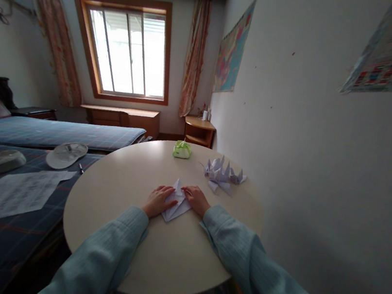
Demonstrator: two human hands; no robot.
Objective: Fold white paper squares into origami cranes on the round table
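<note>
Blue-green fabric sleeves (103,251) extend over the round, cream-topped table (114,174), where, nearer than the clustered white folded-paper figures (219,172), the left hand (155,201) and right hand (197,199) hold opposite sides of the pointed, folded white paper (177,208) against the surface; uneven finger pressure could skew its creases.
</note>
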